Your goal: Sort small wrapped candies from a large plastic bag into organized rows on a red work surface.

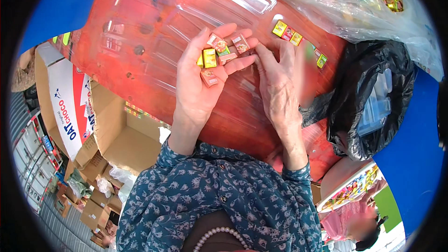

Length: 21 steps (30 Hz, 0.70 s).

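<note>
My left hand (192, 91) is palm up over a red table, fingers spread, with several small boxes (209, 58) lying loose in it. Some of these tiny packs are yellow, others pinkish-brown with a printed picture. Close to its fingertips is my right hand (283, 86), thumb and fingers pinched together; what sits between them, if anything, is hidden. Beyond my right hand, a row of small yellow and red boxes (288, 33) lies on the table, its middle covered by that hand. A yellow-green box (321, 60) marks the row's right end.
The red table (140, 23) has moulded ridges and dark spots. At far right lies a clear plastic bag (326, 7) of small yellow packs. Nearer stands a black bag (345, 98) with clear plastic cases (375, 105). An open cardboard box (133, 142) is at left. Another person (345, 221) is lower right.
</note>
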Each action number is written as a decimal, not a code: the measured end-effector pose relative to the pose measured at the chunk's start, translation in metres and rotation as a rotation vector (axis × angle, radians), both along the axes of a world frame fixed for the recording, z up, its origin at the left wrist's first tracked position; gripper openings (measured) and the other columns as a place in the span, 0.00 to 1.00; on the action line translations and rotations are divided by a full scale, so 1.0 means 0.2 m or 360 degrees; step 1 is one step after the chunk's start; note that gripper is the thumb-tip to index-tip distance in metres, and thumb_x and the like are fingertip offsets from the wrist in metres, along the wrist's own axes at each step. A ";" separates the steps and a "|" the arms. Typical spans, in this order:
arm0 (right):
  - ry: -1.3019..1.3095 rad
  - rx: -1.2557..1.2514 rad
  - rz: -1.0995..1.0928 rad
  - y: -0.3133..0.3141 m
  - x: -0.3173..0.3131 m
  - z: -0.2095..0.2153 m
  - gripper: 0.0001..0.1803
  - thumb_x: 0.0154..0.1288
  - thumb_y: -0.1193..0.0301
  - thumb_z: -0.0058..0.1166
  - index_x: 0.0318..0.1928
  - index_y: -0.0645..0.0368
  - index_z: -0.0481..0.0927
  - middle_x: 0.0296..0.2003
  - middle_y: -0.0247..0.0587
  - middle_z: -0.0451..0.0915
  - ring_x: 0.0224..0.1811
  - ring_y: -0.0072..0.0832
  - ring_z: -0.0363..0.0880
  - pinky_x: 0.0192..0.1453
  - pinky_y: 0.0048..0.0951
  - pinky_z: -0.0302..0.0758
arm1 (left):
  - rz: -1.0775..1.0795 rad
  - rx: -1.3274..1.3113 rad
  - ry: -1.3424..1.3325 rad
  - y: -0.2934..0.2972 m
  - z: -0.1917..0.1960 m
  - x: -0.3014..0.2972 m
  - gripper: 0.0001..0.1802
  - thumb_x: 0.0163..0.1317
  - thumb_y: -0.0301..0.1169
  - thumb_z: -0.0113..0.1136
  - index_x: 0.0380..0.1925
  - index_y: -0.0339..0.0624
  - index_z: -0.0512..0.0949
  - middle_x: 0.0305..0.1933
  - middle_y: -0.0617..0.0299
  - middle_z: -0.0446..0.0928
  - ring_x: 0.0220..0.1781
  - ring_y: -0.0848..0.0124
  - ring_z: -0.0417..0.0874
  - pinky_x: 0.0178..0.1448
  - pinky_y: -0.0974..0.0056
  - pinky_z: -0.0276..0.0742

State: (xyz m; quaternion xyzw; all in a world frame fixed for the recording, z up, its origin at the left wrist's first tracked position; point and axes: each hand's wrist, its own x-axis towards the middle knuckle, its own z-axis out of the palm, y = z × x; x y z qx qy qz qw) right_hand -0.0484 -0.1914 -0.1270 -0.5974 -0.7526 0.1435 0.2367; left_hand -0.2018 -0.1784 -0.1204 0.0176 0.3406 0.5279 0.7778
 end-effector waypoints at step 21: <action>0.0019 -0.0127 -0.0641 -0.25 0.35 0.04 0.09 0.56 0.82 0.55 0.39 0.65 0.79 0.42 0.49 0.74 0.45 0.46 0.72 0.48 0.40 0.71 | -0.0039 0.0115 0.0179 -0.01 -0.03 0.19 0.22 0.70 0.34 0.43 0.55 0.28 0.69 0.57 0.42 0.73 0.58 0.50 0.76 0.60 0.51 0.76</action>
